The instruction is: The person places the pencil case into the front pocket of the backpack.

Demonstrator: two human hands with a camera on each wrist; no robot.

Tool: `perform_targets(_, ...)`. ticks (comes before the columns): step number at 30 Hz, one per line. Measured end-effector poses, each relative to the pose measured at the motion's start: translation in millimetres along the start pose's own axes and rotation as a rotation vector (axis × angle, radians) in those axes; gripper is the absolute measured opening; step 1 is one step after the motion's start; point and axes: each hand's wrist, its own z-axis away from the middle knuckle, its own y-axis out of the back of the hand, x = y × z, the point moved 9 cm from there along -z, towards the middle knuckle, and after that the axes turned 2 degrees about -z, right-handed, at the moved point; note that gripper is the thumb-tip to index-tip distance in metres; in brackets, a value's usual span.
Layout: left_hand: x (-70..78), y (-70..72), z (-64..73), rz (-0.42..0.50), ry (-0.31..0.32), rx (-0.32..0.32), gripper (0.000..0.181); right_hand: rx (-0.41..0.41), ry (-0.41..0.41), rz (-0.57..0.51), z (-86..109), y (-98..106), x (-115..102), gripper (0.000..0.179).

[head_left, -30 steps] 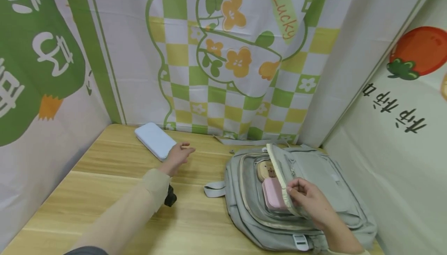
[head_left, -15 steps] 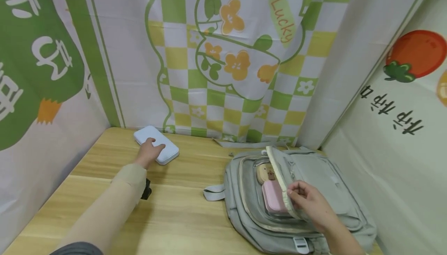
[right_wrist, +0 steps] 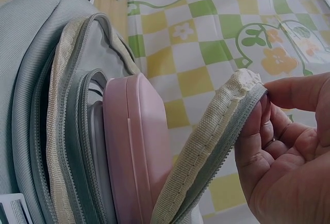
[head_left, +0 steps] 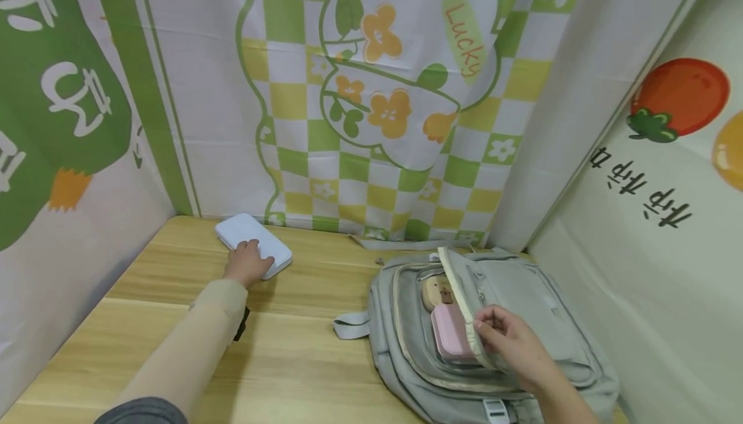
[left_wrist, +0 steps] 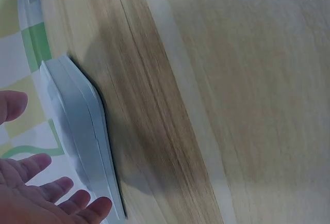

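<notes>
A light blue case [head_left: 244, 227] lies flat at the back left of the table. My left hand [head_left: 246, 264] is over its near part, and in the left wrist view the thumb and fingers [left_wrist: 95, 209] are spread apart above the case [left_wrist: 82, 126]. Whether they touch it I cannot tell. On the right a grey-green backpack [head_left: 386, 321] lies with its front pocket unzipped. My right hand [head_left: 516, 343] pinches the edge of the pocket flap [right_wrist: 206, 141] between thumb and finger and holds it up. A pink case [right_wrist: 136, 146] and a round beige case with a face [head_left: 436, 292] sit inside the pocket.
Patterned cloth [head_left: 395, 198] hangs behind the table, with more printed cloth on the left and right. A grey strap [head_left: 406, 243] lies along the back edge of the wooden table [head_left: 302, 359]. A strap loop [head_left: 351, 326] sticks out from the backpack's left side.
My left hand first moved left from beside the light blue case to over it, then settled lower with its fingers on or near the lid. The right hand keeps holding the flap.
</notes>
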Motion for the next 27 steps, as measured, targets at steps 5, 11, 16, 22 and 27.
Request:
perform_targets(5, 1.9, -8.8, -1.5, -0.101, -0.025, -0.019, 0.062, -0.009, -0.003, -0.005, -0.4, -1.0, 1.4, 0.011)
perform_targets(11, 9.0, -8.2, 6.5, -0.205, -0.045, -0.07, 0.056, -0.01, -0.01, 0.004, -1.8, -0.6, 1.8, 0.012)
perform_targets(16, 11.6, -7.6, 9.4, -0.262, -0.045, -0.11, 0.051, -0.003, -0.016, 0.011, -2.4, 0.3, 1.7, 0.011)
perform_targets(22, 13.4, -10.1, 20.2, -0.29, -0.059, -0.148, 0.048, -0.016, -0.011, 0.012, -3.2, -0.3, 3.1, 0.011)
perform_targets(27, 21.4, -6.9, 36.2, -0.297, -0.086, -0.181, 0.042, -0.019, -0.011, 0.015, -4.3, -0.5, 4.2, 0.011)
